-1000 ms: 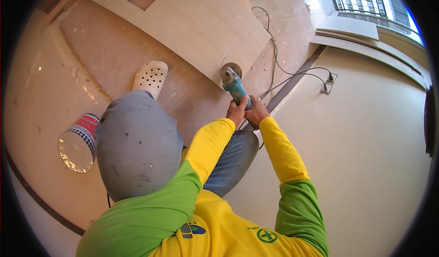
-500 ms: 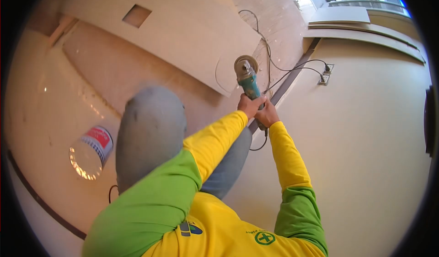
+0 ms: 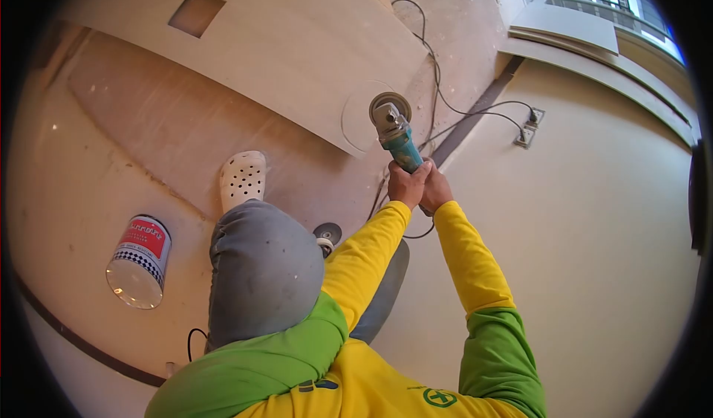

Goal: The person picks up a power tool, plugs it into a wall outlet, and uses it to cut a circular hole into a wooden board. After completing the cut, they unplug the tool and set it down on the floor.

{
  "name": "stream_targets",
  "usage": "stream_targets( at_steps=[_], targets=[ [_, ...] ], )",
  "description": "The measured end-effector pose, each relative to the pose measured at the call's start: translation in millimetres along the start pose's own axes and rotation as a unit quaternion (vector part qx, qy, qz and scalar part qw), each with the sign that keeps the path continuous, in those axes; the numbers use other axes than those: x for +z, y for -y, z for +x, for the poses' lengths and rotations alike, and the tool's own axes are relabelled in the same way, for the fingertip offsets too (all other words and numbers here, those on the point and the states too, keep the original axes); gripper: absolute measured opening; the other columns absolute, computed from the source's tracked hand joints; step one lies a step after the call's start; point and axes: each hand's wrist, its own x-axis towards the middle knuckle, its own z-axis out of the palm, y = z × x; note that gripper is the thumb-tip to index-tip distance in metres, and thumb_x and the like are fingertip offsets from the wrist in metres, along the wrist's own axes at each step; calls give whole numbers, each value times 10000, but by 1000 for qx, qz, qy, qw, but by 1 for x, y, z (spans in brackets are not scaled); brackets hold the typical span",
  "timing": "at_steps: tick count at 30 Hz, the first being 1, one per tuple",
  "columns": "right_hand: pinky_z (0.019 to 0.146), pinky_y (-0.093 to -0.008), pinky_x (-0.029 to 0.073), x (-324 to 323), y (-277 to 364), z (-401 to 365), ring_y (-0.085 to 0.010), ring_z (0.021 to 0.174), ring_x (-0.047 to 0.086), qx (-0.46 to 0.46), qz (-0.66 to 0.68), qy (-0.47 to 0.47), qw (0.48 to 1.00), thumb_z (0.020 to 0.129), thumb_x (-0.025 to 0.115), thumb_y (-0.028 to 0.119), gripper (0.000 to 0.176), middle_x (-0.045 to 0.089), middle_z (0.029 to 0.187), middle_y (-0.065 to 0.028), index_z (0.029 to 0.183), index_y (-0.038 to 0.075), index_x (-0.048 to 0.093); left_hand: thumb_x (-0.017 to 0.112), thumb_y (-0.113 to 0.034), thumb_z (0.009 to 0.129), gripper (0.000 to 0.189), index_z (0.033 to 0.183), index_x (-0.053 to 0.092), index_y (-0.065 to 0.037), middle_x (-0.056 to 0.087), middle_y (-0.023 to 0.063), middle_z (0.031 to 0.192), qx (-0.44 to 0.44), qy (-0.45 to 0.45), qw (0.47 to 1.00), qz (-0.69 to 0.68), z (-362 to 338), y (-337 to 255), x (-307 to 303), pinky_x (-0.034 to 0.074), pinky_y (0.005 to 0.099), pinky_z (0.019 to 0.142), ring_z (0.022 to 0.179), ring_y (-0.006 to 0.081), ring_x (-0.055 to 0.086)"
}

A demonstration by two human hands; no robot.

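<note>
Both my hands are wrapped around the body of a teal angle grinder, which I hold out in front of me. My left hand grips it from the left, and my right hand closes on it from the right, lower down the handle. The grinder's disc points away from me and overlaps the corner edge of a large pale board in this view. A curved line is drawn near that corner, and a square hole shows farther left.
A paint can lies on its side at left. Another grinding disc shows beside my knee, near my clog. A power cord runs toward wall sockets. Stacked panels stand at upper right.
My raised knee has shifted, and my clog and the second disc have come into view. The grinder stays in both hands, its disc now a little lower and left in the view.
</note>
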Motion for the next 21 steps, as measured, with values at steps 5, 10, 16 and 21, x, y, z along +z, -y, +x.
stream_targets(
  at_steps=[5,10,16,21],
  targets=[
    [909,-518,514,43,-11,32,-499,1079,636,-20,0,32,999,857,690,473,548,687,1093,-317,1202,52,622,799,-540,801,872,1333,464,65,633,289,1272,17,-21,999,47,41,35,-23,503,437,1022,1167,432,639],
    [930,-507,516,57,-24,29,-487,1083,647,-55,4,12,998,845,686,486,564,692,1098,-316,1184,35,658,800,-564,794,900,1322,470,85,627,302,1277,22,-27,997,71,36,42,-31,499,431,1028,1186,432,631],
    [936,-489,513,53,-26,37,-480,1100,651,-102,-1,29,994,836,701,480,607,688,1113,-329,1208,3,646,773,-568,824,897,1329,461,105,627,302,1285,24,-40,995,84,38,41,-30,500,425,1030,1187,431,634],
    [944,-487,509,44,-18,39,-492,1091,650,-114,-30,20,993,849,697,483,594,687,1101,-337,1191,0,648,774,-562,822,892,1320,475,114,621,305,1295,17,-51,998,41,39,38,-23,498,412,1025,1193,413,634]
  ],
)
